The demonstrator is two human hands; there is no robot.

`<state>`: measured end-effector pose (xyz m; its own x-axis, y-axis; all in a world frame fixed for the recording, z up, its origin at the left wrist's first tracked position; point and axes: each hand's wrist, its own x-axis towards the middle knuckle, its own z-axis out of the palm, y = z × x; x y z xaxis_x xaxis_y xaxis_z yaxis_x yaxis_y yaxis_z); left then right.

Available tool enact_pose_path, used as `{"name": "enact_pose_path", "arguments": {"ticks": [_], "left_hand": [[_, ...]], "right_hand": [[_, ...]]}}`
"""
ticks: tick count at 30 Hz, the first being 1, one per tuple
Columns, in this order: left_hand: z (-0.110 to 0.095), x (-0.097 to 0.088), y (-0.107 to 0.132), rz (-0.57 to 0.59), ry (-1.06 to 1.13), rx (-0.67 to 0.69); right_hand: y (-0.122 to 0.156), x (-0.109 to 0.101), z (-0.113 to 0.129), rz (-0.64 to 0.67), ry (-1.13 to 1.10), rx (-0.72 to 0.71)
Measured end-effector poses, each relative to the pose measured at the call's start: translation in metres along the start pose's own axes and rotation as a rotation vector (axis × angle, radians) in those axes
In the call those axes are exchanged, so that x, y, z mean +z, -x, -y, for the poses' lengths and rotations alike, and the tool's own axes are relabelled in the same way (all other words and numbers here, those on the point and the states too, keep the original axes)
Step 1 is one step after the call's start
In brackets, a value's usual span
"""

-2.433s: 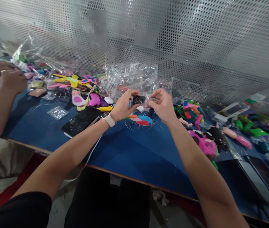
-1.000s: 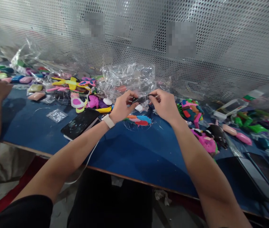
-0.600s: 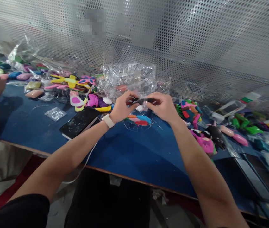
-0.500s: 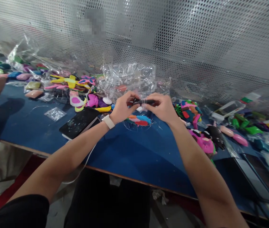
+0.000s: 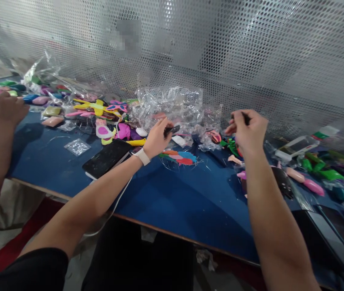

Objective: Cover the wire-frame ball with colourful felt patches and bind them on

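Note:
My left hand (image 5: pixel 156 140), with a white band at the wrist, pinches a black piece (image 5: pixel 174 129) that looks like modelling clay, one end sticking out past the fingers. My right hand (image 5: pixel 251 128) is raised off to the right, its fingers closed around a small black bit (image 5: pixel 246 118) of what looks like the same clay. Just in front of my left hand lies a flat oval clay shape (image 5: pixel 184 157) striped in orange, pink, red and blue. Behind the hands is a heap of crumpled clear plastic wrap (image 5: pixel 172 101).
A black phone (image 5: pixel 107 158) lies left of my wrist, near a small clear packet (image 5: pixel 77 147). Wrapped clay blocks (image 5: pixel 53 121) and a yellow clay figure (image 5: pixel 97 107) sit farther left, by another person's hand (image 5: pixel 7 108). More clay and dark devices (image 5: pixel 326 238) are on the right.
My hands were together on the black clay; now they are apart. The right has moved up and right with a small bit, while the left keeps its piece. The other person's hand shows more.

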<state>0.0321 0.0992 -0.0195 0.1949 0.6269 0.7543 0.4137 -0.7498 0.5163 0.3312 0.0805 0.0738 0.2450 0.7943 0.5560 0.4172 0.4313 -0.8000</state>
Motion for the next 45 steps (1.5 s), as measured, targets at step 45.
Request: {"name": "enact_pose_path", "arguments": {"ticks": [45], "left_hand": [[-0.045, -0.016, -0.002, 0.780, 0.032, -0.074]], "right_hand": [[0.138, -0.004, 0.003, 0.701, -0.032, 0.442]]}}
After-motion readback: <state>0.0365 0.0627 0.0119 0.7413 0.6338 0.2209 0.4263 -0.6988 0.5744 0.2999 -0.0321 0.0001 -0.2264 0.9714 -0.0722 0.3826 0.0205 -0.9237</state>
